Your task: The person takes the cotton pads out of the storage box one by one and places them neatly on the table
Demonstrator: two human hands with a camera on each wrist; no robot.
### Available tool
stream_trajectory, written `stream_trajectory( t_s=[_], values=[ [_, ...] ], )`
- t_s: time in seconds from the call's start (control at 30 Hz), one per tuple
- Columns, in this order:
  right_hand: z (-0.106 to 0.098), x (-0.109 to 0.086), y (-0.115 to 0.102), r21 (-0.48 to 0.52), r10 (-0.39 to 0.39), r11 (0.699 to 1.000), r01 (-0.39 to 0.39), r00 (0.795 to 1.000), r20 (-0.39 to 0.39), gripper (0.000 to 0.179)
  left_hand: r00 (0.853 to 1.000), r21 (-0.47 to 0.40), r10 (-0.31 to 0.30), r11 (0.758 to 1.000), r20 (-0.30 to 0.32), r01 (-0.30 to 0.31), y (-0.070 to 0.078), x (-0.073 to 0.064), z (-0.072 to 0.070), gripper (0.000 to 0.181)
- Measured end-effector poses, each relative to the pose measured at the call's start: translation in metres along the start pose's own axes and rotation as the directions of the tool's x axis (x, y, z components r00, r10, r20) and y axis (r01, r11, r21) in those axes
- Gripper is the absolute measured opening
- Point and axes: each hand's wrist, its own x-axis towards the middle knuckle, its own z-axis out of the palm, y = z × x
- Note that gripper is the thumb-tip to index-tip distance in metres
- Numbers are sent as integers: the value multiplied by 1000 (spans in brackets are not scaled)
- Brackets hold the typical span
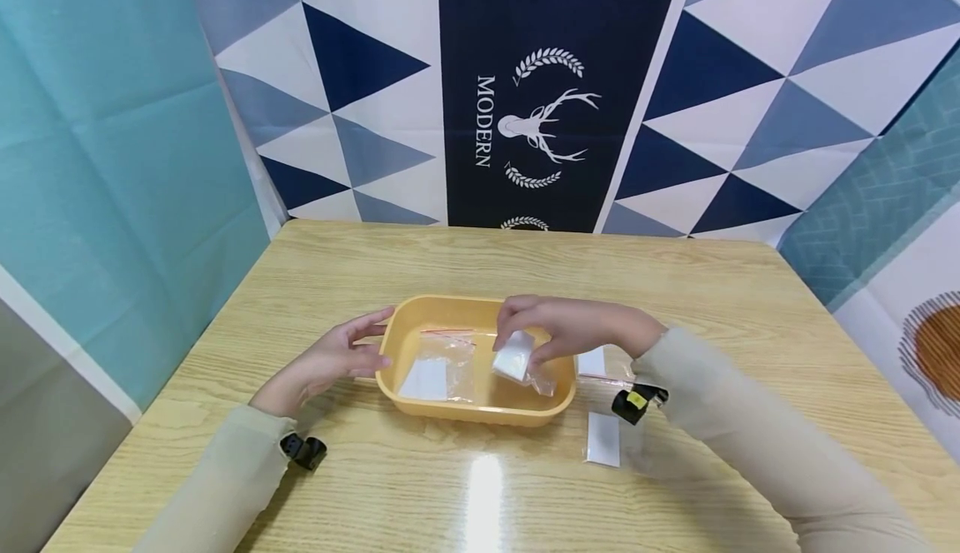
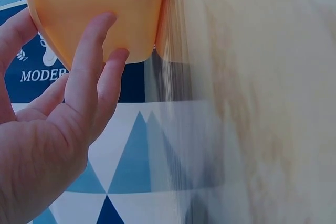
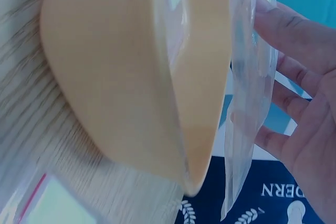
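Note:
A yellow plastic basin (image 1: 480, 410) stands on the wooden table. My right hand (image 1: 558, 324) pinches a clear plastic bag (image 1: 514, 356) with something white in it, over the basin's right half; the bag (image 3: 247, 93) hangs from the fingertips in the right wrist view. Inside the basin, on the left, lies a red-edged zip bag (image 1: 437, 370) holding a white piece. My left hand (image 1: 330, 363) is at the basin's left end, its fingers spread and fairly straight against the outer wall (image 2: 100, 3).
To the right of the basin, partly under the right forearm, lies a zip bag (image 1: 592, 361) with a white piece. Nearer me lies another bag with a white card-like piece (image 1: 603, 439). A patterned cloth (image 1: 555, 120) hangs behind the table (image 1: 375, 486).

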Motion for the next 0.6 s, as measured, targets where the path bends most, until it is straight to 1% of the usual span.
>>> stream_trajectory(
  t_s=[0.07, 0.2, 0.47, 0.6],
  values=[
    [-1, -6, 0, 9, 4, 1000, -4, 1000, -12, 38, 1000, 1, -1, 1000, -1, 1, 0, 0, 0, 82],
    [-2, -20, 1, 7, 42, 999, -42, 998, -36, 39, 1000, 3, -4, 1000, -9, 4, -1, 0, 0, 82],
    [0, -48, 2, -53, 102, 993, -106, 992, -75, 38, 1000, -3, -6, 1000, -18, 6, -2, 0, 0, 82],
    [2, -60, 2, -70, 106, 991, -111, 991, -76, 38, 1000, -2, -2, 1000, -14, 2, -2, 0, 0, 82]
  ],
)
